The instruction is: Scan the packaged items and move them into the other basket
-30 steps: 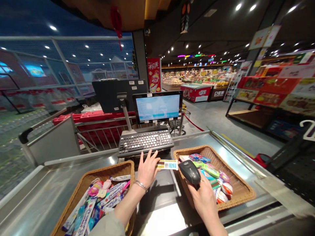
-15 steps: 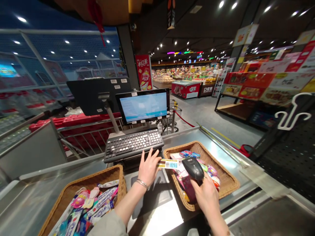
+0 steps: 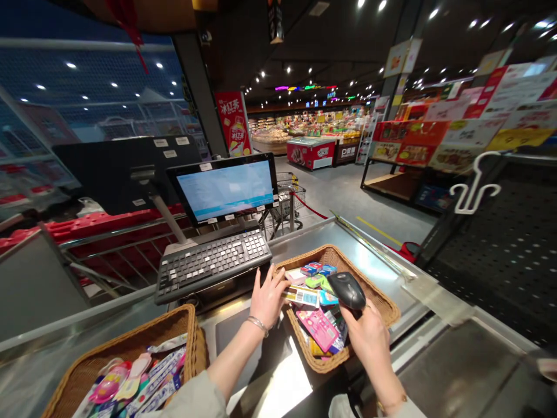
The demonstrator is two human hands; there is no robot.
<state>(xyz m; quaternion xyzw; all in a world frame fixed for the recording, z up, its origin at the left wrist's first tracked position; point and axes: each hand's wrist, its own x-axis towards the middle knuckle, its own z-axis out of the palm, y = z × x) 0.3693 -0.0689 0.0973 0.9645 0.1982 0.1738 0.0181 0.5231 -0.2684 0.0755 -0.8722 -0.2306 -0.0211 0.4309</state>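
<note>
My left hand (image 3: pixel 268 299) pinches the end of a slim white-and-yellow packet (image 3: pixel 304 296) with its barcode facing up. The packet is over the near left part of the right wicker basket (image 3: pixel 314 363). In my right hand (image 3: pixel 369 334) is a black handheld barcode scanner (image 3: pixel 347 290), its head above the basket, just right of the packet. A pink card pack (image 3: pixel 318 330), a green pack (image 3: pixel 314 281) and several small boxes lie in this basket. The scanner and right hand hide part of its contents.
A left wicker basket (image 3: pixel 194 342) holds toothpaste-like boxes and a pink item (image 3: pixel 111 383). Behind the hands stand a black keyboard (image 3: pixel 215 258) and a lit monitor (image 3: pixel 226 191). A metal counter (image 3: pixel 304 238) surrounds the baskets; a white hanger (image 3: pixel 476 186) hangs at right.
The view has turned to the right. Relative to the right basket, the packet and scanner have both shifted right. The pink card pack shows more fully now.
</note>
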